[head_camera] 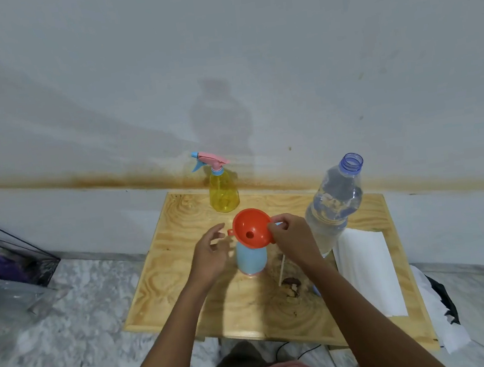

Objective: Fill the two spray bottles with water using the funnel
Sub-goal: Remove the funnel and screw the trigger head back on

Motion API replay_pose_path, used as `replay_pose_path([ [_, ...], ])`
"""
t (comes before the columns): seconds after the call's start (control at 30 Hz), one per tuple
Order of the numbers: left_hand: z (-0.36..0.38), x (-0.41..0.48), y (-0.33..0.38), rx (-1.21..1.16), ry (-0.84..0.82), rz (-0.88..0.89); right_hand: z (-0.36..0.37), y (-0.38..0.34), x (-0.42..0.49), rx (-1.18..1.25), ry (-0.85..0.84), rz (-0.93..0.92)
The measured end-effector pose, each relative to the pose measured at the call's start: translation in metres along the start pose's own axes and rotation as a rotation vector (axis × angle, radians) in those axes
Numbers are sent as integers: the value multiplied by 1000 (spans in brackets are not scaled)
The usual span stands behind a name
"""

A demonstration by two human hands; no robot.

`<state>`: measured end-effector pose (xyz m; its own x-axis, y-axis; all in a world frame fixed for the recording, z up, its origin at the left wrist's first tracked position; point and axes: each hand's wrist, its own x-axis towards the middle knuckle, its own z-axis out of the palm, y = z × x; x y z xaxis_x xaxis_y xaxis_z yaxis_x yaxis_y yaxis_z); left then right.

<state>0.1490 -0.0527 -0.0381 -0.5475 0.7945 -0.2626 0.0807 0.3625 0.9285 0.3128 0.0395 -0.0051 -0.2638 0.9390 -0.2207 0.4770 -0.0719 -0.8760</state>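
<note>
An orange funnel [251, 231] sits in the mouth of a light blue spray bottle [251, 258] standing mid-table with its spray head off. My right hand [293, 239] pinches the funnel's right rim. My left hand [212, 250] hovers just left of the funnel, fingers relaxed and holding nothing. A yellow spray bottle [224, 195] with a pink and blue trigger head stands at the table's far edge. A big clear water bottle [334, 203], uncapped and partly full, stands to the right.
The small wooden table [185, 279] stands against a white wall. A white paper towel [369, 271] lies on its right side. A thin white tube [282, 270] and a dark stain [292, 285] lie near my right wrist. A dark box [9, 252] sits on the floor at left.
</note>
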Motion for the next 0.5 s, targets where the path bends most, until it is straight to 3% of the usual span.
replay_pose_path([
  [0.17, 22, 10, -13, 177, -225, 42, 0, -1, -2, 27, -2, -15],
  [0.5, 21, 21, -17, 225, -290, 143, -1, 0, -6, 11, 40, 34],
])
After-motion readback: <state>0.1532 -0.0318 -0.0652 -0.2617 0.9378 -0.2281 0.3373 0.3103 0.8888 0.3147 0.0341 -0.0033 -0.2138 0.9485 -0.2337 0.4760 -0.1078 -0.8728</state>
